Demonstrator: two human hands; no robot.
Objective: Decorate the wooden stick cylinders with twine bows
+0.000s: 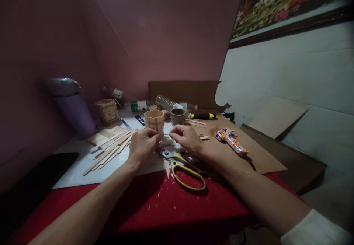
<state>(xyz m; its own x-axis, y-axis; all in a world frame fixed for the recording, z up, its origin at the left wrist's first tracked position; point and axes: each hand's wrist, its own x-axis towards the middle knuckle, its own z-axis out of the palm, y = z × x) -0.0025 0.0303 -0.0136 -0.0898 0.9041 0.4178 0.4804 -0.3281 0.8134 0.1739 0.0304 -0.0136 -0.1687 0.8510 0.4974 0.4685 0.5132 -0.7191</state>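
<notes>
My left hand and right hand are close together, fingers bunched, on the near side of the upright stick-sided cup. I can't tell what either pinches. It looks like fine fingertip handling, calling for steadiness near the scissors. My left hand hides some of the cup's base.

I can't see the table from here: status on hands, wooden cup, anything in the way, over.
Left hand and right hand close together, grip unclear. Wooden cup upright just beyond. Scissors between forearms, possibly in the way.
</notes>
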